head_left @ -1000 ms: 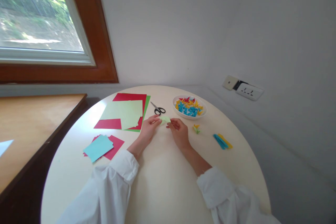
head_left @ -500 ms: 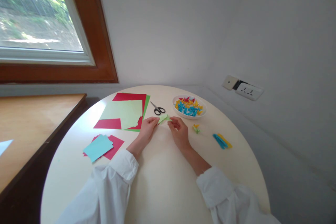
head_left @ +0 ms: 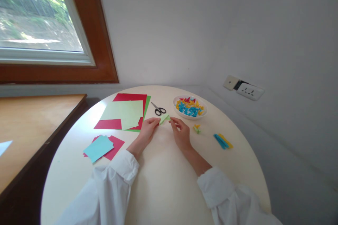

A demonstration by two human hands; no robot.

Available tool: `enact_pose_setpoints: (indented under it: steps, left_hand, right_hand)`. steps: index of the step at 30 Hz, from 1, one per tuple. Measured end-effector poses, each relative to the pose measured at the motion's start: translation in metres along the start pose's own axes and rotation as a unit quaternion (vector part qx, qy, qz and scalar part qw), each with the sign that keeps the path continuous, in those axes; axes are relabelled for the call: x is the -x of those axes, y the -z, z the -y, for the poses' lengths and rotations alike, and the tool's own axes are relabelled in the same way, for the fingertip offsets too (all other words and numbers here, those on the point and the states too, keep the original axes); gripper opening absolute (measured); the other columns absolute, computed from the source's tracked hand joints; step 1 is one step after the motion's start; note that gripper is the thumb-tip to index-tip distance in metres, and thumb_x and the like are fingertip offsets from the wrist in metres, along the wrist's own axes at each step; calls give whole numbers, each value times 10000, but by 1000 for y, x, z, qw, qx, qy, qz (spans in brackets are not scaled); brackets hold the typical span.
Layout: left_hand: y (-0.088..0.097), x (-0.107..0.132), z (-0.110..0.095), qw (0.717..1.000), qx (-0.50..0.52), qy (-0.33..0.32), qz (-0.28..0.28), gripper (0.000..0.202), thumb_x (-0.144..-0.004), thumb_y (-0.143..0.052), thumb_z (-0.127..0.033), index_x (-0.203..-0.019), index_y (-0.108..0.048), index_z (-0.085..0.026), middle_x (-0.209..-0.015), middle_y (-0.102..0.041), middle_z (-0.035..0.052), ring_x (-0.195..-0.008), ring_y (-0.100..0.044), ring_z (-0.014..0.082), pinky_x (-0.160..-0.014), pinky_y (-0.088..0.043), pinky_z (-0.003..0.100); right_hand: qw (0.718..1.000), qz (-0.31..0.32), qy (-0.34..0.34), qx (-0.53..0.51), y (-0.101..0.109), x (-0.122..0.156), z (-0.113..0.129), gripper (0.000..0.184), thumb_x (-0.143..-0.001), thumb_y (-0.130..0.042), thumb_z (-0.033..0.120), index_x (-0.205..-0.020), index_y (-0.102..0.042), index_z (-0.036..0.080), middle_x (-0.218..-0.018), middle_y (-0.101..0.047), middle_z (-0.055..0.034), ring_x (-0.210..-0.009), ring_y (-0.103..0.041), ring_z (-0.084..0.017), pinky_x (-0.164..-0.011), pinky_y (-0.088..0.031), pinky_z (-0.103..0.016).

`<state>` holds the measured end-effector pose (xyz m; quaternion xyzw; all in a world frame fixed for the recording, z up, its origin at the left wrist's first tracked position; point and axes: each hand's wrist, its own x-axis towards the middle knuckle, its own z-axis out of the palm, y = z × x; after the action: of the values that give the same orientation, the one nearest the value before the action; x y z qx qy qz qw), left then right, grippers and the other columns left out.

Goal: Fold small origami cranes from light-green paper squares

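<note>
Between my hands is a small piece of folded light green paper (head_left: 165, 118), held just above the white table (head_left: 161, 182). My left hand (head_left: 148, 130) pinches its left end between thumb and fingers. At its right end, my right hand (head_left: 180, 132) grips the edge with thumb and fingertips. Black-handled scissors (head_left: 158, 110) lie just beyond the paper. To the right of my right hand rests a small yellow and green folded paper piece (head_left: 196, 129). A white dish (head_left: 190, 116) behind it holds several red, yellow and blue folded paper pieces.
Red, green and pale green paper sheets (head_left: 133, 112) overlap at the back left. Nearer on the left are blue (head_left: 99, 148) and pink paper squares (head_left: 116, 145). Blue and yellow paper strips (head_left: 221, 141) lie on the right. Walls and a window (head_left: 42, 17) stand behind.
The green paper between my hands has shifted shape slightly, now looking narrower. My right fingers have moved a little on its right end. Everything else stays in place.
</note>
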<state>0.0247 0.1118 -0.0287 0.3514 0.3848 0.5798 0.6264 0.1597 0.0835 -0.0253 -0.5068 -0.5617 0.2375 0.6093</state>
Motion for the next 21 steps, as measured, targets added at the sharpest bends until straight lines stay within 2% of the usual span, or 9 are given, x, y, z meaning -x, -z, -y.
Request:
enact_pose_setpoints:
  steps: [4,10,17,21]
  left_hand:
    - [0,0,-1,1000,2,-1,-7,269,-486,-826,-327,-585,-673,-130,-569,-608,5,-581,-521,98,-607,-406,229]
    - [-2,2,-4,1000,16,0,-8,250,-465,-827,-273,-575,-651,-133,-558,-615,1,-573,-540,93,-617,-419,229]
    - [-4,5,-8,999,37,6,-5,327,-447,-838,-229,-701,-647,-152,-584,-650,-3,-589,-578,99,-664,-449,246]
    - [-4,4,-7,999,47,5,-2,296,-451,-838,-228,-668,-660,-136,-605,-654,3,-625,-588,97,-695,-456,241]
  right_hand:
    - [1000,6,-3,-13,0,1,1,204,-794,-552,348,-883,-649,192,-868,-729,-67,-811,-690,-209,-689,-518,-323]
    - [999,8,-30,-41,-1,1,1,231,-763,-586,333,-944,-582,188,-778,-730,-67,-787,-705,-224,-707,-527,-343]
    - [995,15,-52,-83,-2,1,1,204,-730,-615,333,-866,-529,207,-732,-725,-46,-675,-696,-201,-678,-537,-342]
    - [996,16,-48,-74,-2,1,0,187,-729,-621,332,-842,-538,208,-712,-718,-40,-690,-694,-206,-672,-530,-335]
